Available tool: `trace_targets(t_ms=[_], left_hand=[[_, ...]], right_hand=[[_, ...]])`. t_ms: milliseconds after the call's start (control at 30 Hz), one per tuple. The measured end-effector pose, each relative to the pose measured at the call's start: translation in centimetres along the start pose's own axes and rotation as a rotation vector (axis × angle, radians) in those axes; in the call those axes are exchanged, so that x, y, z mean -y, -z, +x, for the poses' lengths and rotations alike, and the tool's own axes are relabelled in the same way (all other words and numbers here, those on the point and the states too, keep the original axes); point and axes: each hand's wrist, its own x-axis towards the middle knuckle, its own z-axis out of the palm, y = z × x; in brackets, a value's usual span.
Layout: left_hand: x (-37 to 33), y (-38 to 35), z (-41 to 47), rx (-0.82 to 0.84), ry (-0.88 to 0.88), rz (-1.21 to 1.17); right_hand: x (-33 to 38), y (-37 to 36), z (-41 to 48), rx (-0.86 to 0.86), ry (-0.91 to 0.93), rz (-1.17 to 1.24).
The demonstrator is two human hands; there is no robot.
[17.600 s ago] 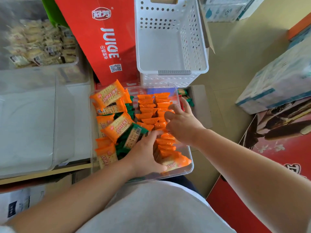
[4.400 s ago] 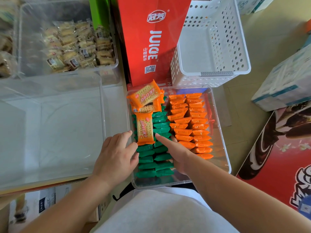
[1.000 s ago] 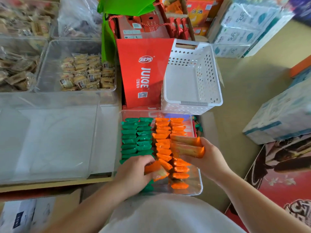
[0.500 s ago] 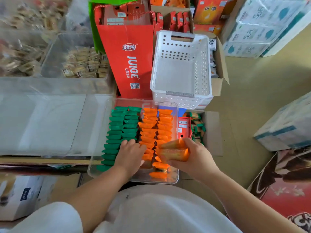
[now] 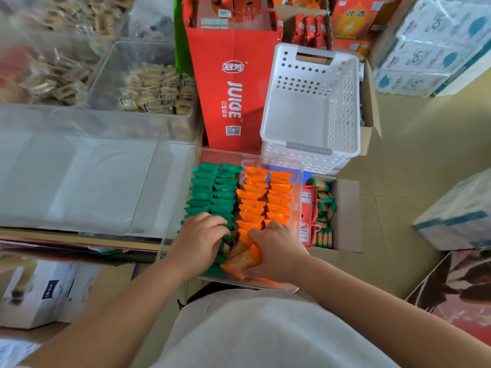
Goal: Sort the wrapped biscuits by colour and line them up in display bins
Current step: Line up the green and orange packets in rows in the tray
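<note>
Probably light, slippery and brittle, the orange biscuit packets (image 5: pixel 242 257) at the near end of the clear display bin (image 5: pixel 299 197) want a gentle hold on their flat faces; the right hand (image 5: pixel 277 252) curls round them, the left hand (image 5: pixel 199 240) rests loosely on green packets (image 5: pixel 212 192).

A clear plastic display bin (image 5: pixel 299 187) is filled with four rows of wrapped biscuits stood on edge. Two rows of green packets (image 5: pixel 212 189) are lined along its left side, and two of orange packets (image 5: pixel 265 195) along its right. At its near edge, a few loose orange packets (image 5: pixel 240 260) are tilted, not aligned.
</note>
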Motion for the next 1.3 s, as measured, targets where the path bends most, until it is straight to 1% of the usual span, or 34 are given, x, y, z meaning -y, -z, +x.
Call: trace_targets(t_ms=[67,133,200,300,400,533,633,800,1000,1100,1167,1233,1300], left_hand=[[0.6,0.0,-0.8,0.018,0.031,0.008],[1.1,-0.4,-1.5,0.088,0.067,0.044],[1.7,-0.7,-1.9,0.134,0.096,0.061],[2.2,-0.9,-2.3,0.153,0.125,0.023],[2.0,-0.7,-1.9,0.146,0.071,0.013],[1.9,-0.9,-0.1,0.119,-0.075,-0.033],[2.3,-1.1,1.2,0.119,-0.168,0.032],[4.2,0.0,1.5,0.120,-0.183,0.088],[4.3,0.9,0.8,0.235,-0.153,0.115],[3.5,1.3,1.0,0.278,-0.089,0.098],[2.4,1.8,1.0,0.279,-0.020,0.004],[0.5,2.4,1.2,0.300,0.114,-0.190],[-1.3,2.3,1.5,0.327,0.348,-0.468]], right_hand=[[0.6,-0.1,0.5,0.052,-0.013,-0.097],[1.1,-0.6,1.0,0.087,-0.024,-0.162],[1.5,-1.1,1.3,0.098,-0.021,-0.189],[1.3,-1.1,1.2,0.138,0.015,-0.204],[0.5,-0.6,0.7,0.185,-0.011,-0.101],[-0.4,-0.8,0.1,0.147,-0.029,0.016],[-0.8,-0.5,0.0,0.162,-0.039,0.086],[-0.4,0.0,0.8,0.139,-0.051,0.043],[0.9,-1.4,1.9,0.111,-0.071,-0.120],[1.4,-2.1,2.2,0.067,-0.089,-0.161],[1.8,-2.6,2.3,0.042,-0.089,-0.196],[1.9,-3.1,2.2,0.005,-0.087,-0.222],[1.6,-3.5,1.8,-0.035,-0.097,-0.216]])
